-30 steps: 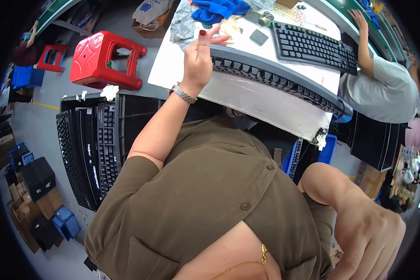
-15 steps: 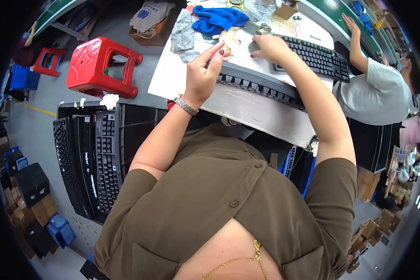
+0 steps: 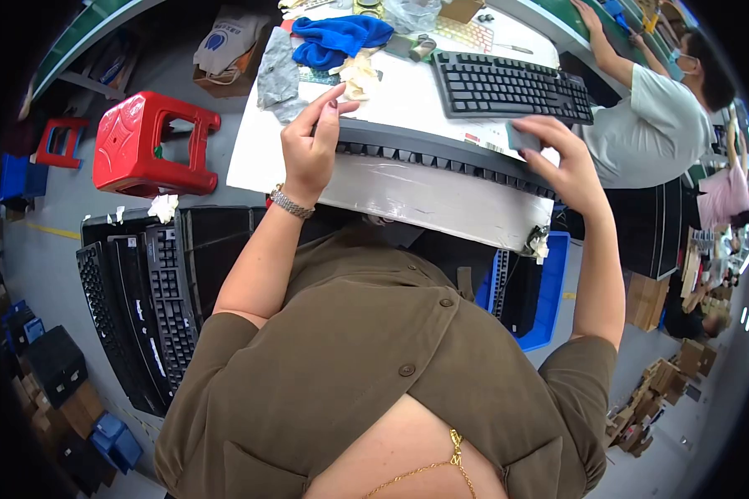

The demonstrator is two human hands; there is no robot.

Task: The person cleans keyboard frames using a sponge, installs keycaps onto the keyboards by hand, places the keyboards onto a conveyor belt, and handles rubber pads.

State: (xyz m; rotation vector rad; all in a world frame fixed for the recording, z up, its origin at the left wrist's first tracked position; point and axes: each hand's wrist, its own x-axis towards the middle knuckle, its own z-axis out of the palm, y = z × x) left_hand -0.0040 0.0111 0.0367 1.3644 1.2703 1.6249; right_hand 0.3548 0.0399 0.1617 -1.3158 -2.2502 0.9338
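Observation:
A black keyboard is tipped up on its long edge along the front of the white table, keys facing me. My left hand is closed at its left end, thumb and index finger raised. My right hand pinches a small grey-green block at the keyboard's right end, against or just above its upper edge; I cannot tell if they touch. A second black keyboard lies flat behind.
A blue cloth, a grey cloth and crumpled cream material lie on the table. Left are a red stool and a black crate with several keyboards. A blue bin is below right; a co-worker sits right.
My right hand has moved from the back of the table to the tipped keyboard's right end, with the grey-green block. My left hand stays at the left end. The view has shifted.

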